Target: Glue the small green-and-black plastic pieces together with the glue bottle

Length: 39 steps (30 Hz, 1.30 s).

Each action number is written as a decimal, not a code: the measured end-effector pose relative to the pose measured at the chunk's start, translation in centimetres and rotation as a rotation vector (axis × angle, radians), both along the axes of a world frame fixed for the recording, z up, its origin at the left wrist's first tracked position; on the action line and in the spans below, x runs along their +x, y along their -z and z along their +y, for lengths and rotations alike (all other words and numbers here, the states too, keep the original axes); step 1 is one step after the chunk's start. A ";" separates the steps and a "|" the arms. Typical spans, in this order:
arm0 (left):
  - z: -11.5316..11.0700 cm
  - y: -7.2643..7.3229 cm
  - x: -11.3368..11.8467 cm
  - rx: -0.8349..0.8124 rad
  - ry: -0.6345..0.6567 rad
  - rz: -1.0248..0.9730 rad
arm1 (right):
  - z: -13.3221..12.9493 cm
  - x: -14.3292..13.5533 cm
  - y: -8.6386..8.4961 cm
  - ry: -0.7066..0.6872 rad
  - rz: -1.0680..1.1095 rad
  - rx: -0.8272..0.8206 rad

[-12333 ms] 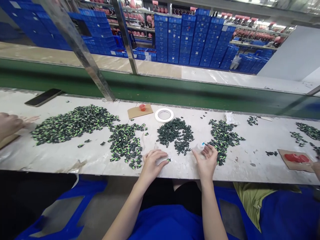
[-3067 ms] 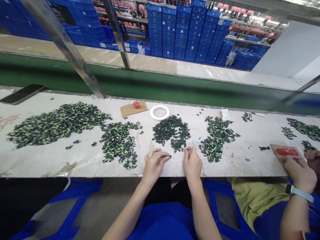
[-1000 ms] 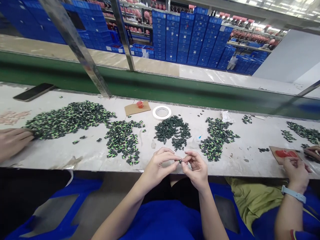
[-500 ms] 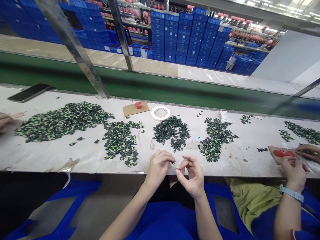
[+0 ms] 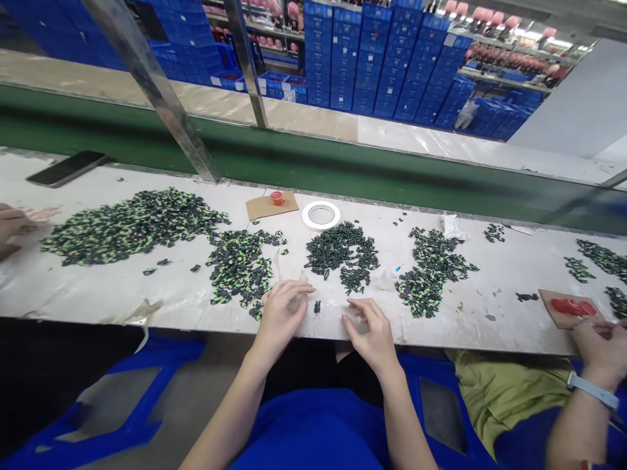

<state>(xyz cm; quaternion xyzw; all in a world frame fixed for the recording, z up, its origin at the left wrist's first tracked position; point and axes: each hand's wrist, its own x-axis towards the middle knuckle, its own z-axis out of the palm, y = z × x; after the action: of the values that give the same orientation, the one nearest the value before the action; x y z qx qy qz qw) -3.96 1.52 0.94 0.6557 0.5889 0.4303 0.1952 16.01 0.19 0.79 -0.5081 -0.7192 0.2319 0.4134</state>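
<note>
Head view: between both hands, on the pale surface (image 5: 171,294), a small dark piece (image 5: 317,306), nearer the left hand (image 5: 281,307) and likely set there for easy pickup from either side. On the left, thumb and fingers curved but apart, with nothing visible in their grip and the nearest green-flecked pile (image 5: 240,261) just beside. Right hand (image 5: 373,329) likewise, thumb and forefinger apart, nothing to be seen between them; probably so shaped for pinching small parts.

Straight ahead, a plain dark pile (image 5: 326,251), central and so presumably handy for both hands. To either side, separate piles with green flecks, the right one (image 5: 426,290) beyond a pale bottle (image 5: 386,279); apparently spaced to avoid mixing. Farther left, a larger heap (image 5: 137,225), perhaps as bulk stock.

Toward the far edge, a flat tape roll (image 5: 312,219) and a red pot (image 5: 277,198) on card (image 5: 259,207), likely out of the way, with the card perhaps as protection against smears. At far right, a co-worker's hand (image 5: 600,343) near another card (image 5: 558,316) with red stuff (image 5: 571,306).
</note>
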 end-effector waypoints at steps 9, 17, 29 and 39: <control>-1.7 1.0 0.3 -0.072 0.027 0.131 | 3.5 -3.2 0.1 -0.287 -0.244 0.041; -1.2 1.1 1.2 -0.068 0.023 0.029 | 3.4 -3.0 -0.7 -0.278 -0.091 -0.082; -1.0 -1.6 3.7 0.012 0.120 -0.096 | 0.1 -0.8 -2.9 -0.006 0.264 -0.283; -1.6 -2.4 4.1 0.031 0.215 0.050 | -0.5 -0.8 -3.4 -0.010 0.274 -0.254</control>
<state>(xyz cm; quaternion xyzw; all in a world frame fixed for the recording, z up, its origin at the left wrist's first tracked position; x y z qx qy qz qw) 0.13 -0.10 3.33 0.7285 0.5133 0.3994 0.2151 15.22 -0.29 4.21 -0.5164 -0.6235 0.3899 0.4389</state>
